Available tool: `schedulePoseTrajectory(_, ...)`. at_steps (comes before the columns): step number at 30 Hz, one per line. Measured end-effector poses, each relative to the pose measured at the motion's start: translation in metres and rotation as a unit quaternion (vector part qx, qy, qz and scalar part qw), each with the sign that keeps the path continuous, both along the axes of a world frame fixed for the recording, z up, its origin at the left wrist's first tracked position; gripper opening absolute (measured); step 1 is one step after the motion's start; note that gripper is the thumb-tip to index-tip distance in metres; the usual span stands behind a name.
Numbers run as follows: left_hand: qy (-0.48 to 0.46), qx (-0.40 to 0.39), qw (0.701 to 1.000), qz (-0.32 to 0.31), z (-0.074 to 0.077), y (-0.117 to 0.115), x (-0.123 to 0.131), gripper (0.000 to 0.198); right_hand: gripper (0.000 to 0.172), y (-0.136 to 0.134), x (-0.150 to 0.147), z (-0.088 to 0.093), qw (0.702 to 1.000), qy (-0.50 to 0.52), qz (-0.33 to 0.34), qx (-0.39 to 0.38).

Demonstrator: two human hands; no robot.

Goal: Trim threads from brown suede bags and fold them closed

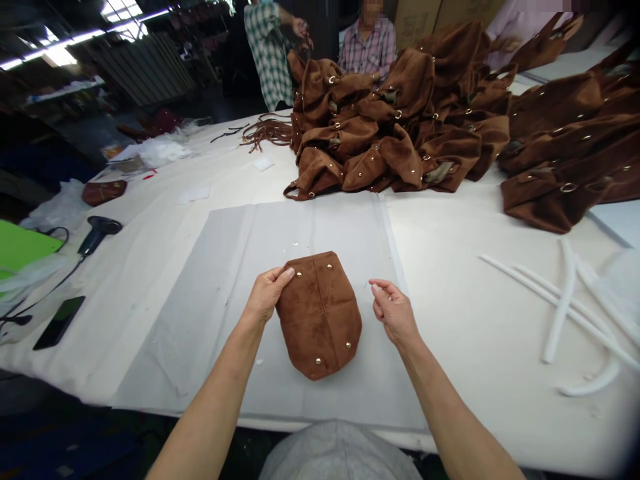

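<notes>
A brown suede bag [320, 313] is held up with its flat base towards me, showing crossed seams and metal studs near the corners. My left hand [267, 290] grips its upper left edge, thumb beside a stud. To the right of the bag, and apart from it, my right hand [393, 308] is closed in a pinch. A thin pale wisp, perhaps a thread, shows at its fingertips, too fine to name for sure. Beneath the bag lies a grey translucent sheet [190, 300] on the white table.
Brown bags [370, 133] are heaped at the back, with more bags [575, 153] at the right. White curved tubes [555, 307] lie on the right. A barcode scanner [100, 230] and a phone [59, 323] lie left. Several people [370, 47] stand behind the heap.
</notes>
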State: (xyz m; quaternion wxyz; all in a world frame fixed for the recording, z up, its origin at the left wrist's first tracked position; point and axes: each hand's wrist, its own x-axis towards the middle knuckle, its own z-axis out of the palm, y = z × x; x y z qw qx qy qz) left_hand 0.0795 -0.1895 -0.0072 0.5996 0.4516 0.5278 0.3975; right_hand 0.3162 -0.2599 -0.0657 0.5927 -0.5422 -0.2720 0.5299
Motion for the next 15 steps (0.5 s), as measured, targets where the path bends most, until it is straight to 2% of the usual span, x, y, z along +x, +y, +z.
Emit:
schedulePoseTrajectory(5,-0.034,-0.012,0.999,0.020,0.008,0.001,-0.007,0.029,0.036,-0.023,-0.013,-0.011,0.999,-0.003,0.037,-0.032)
schedulePoseTrajectory(11,-0.049,-0.016,0.998,0.028,0.006,-0.002,-0.006,0.030,0.036,-0.020,-0.023,-0.004,0.998,0.006,0.053,-0.023)
schedulePoseTrajectory(13,-0.052,-0.020,0.998,0.033,0.013,-0.005,-0.007,0.030,0.038,-0.019,-0.023,-0.005,0.998,-0.002,0.054,-0.032)
schedulePoseTrajectory(15,-0.060,-0.025,0.997,0.038,0.027,-0.010,-0.012,0.030,0.042,-0.020,-0.021,-0.012,0.997,-0.010,0.045,-0.055)
